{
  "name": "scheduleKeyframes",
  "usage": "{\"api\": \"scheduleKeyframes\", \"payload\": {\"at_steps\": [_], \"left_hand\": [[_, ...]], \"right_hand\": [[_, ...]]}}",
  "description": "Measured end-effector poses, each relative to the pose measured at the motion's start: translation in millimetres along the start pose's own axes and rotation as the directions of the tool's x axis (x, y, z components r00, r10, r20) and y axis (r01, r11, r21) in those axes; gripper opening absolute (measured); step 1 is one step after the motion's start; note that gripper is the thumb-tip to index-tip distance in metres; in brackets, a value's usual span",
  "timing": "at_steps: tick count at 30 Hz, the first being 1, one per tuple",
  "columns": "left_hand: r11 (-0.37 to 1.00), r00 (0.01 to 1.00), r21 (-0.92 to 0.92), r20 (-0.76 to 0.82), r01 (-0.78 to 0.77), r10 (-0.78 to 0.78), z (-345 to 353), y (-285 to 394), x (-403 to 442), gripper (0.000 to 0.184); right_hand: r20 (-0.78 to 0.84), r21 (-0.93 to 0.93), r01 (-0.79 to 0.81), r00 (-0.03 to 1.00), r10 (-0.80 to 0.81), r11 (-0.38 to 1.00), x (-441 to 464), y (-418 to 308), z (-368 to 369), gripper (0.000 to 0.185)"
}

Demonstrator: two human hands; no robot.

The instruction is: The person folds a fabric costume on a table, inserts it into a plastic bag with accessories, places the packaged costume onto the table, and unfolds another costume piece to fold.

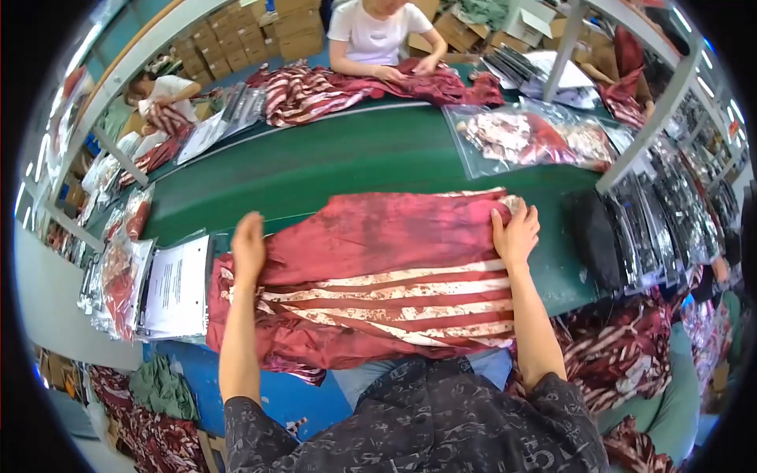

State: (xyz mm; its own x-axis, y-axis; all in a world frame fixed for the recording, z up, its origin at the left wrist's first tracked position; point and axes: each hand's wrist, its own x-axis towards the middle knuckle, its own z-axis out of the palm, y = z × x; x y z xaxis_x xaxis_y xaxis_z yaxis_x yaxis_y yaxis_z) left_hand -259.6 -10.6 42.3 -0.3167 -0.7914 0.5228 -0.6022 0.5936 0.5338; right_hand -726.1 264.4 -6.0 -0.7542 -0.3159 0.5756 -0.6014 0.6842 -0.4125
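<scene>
A dark red garment point(410, 236) with pale, blotchy stripes lies spread across the green table in front of me. Its upper part is plain red with darker smudges; the stripes run across its lower half. My left hand point(250, 251) is at the garment's left side, fingers stretched upward and seen edge-on, holding nothing; I cannot tell whether it touches the cloth. At the upper right corner, my right hand point(517, 230) rests on the garment's edge, thumb on the cloth and fingers spread apart. The near edge of the garment hangs toward my lap.
White printed sheets point(178, 276) and bagged garments point(118, 284) lie at left. Stacked dark packets point(639, 229) stand at right beside a metal post point(654, 118). Clear bags with garments point(528, 138) lie across the green table point(315, 167). Opposite, a person point(386, 39) handles red cloth.
</scene>
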Motion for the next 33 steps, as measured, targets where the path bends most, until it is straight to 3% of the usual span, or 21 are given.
{"api": "scheduleKeyframes", "payload": {"at_steps": [1,3,4,5,7,8,9,12,15,16,17,19,23,28,31,33], "left_hand": [[0.997,0.997,0.048,-0.056,0.061,-0.058,-7.1,-14.9,14.6,0.023],[0.983,0.982,0.13,0.123,0.127,-0.143,-14.5,-37.6,36.8,0.028],[0.975,0.964,0.221,0.252,0.03,-0.087,-13.0,-54.8,47.2,0.031],[0.949,0.93,0.303,0.366,-0.088,-0.03,-11.1,-74.1,56.1,0.034],[0.955,0.858,0.256,0.514,-0.149,-0.004,-5.8,-66.2,70.1,0.035],[0.955,0.814,0.229,0.581,-0.188,0.021,9.9,-143.4,89.5,0.036],[0.937,0.815,0.315,0.577,-0.15,-0.064,3.8,-106.3,83.5,0.036],[0.911,0.912,0.269,0.352,-0.313,0.209,19.7,-147.6,67.0,0.042],[0.87,0.899,0.282,0.295,-0.405,0.323,22.1,-144.8,47.9,0.04],[0.856,0.9,0.298,0.252,-0.422,0.356,22.4,-140.7,45.4,0.039],[0.852,0.886,0.275,0.269,-0.446,0.377,20.0,-100.2,35.8,0.039],[0.883,0.924,0.306,0.255,-0.356,0.285,3.3,-14.8,19.8,0.031],[0.922,0.974,0.321,0.142,-0.216,0.179,7.8,-49.7,25.3,0.029],[0.861,0.951,0.405,0.138,-0.308,0.275,5.5,-28.4,10.5,0.029],[0.777,0.999,0.629,-0.031,0.009,0.014,10.6,10.6,-0.7,0.029],[0.724,0.998,0.688,-0.051,0.054,-0.027,10.0,37.6,-3.6,0.029]], "right_hand": [[0.119,0.041,-0.033,0.993,0.028,0.999,7.1,-4.7,-13.7,0.067],[0.31,0.076,-0.16,0.942,0.129,0.984,23.0,-10.5,-30.9,0.072],[0.288,-0.036,-0.185,0.939,0.187,0.982,22.8,-11.5,-27.7,0.069],[0.214,-0.102,-0.128,0.966,0.147,0.987,16.4,-9.6,-18.3,0.072],[0.263,-0.153,-0.295,0.908,0.327,0.943,21.8,-17.7,-21.0,0.086],[0.313,-0.068,-0.357,0.879,0.359,0.932,22.3,-22.5,-33.5,0.087],[0.232,-0.073,-0.318,0.917,0.326,0.945,12.3,-19.5,-9.2,0.085],[0.207,-0.018,-0.262,0.943,0.26,0.965,2.2,-34.5,6.6,0.078],[0.151,-0.034,-0.116,0.981,0.12,0.993,-8.1,-28.3,17.8,0.068],[0.136,-0.061,-0.149,0.978,0.156,0.987,-8.6,-25.6,13.6,0.068],[0.137,-0.032,-0.103,0.985,0.107,0.994,-7.7,-26.6,7.8,0.063],[0.145,0.008,-0.068,0.987,0.067,0.998,-10.2,-27.2,4.4,0.059],[0.124,0.017,-0.02,0.992,0.018,1.0,-8.5,-26.8,8.6,0.056],[0.137,0.064,0.035,0.99,-0.043,0.997,-6.7,-24.0,7.7,0.053],[0.149,0.074,0.076,0.985,-0.086,0.994,-9.9,-24.5,10.0,0.05],[0.189,0.117,0.089,0.976,-0.11,0.989,-10.7,-25.1,10.3,0.046]]}}
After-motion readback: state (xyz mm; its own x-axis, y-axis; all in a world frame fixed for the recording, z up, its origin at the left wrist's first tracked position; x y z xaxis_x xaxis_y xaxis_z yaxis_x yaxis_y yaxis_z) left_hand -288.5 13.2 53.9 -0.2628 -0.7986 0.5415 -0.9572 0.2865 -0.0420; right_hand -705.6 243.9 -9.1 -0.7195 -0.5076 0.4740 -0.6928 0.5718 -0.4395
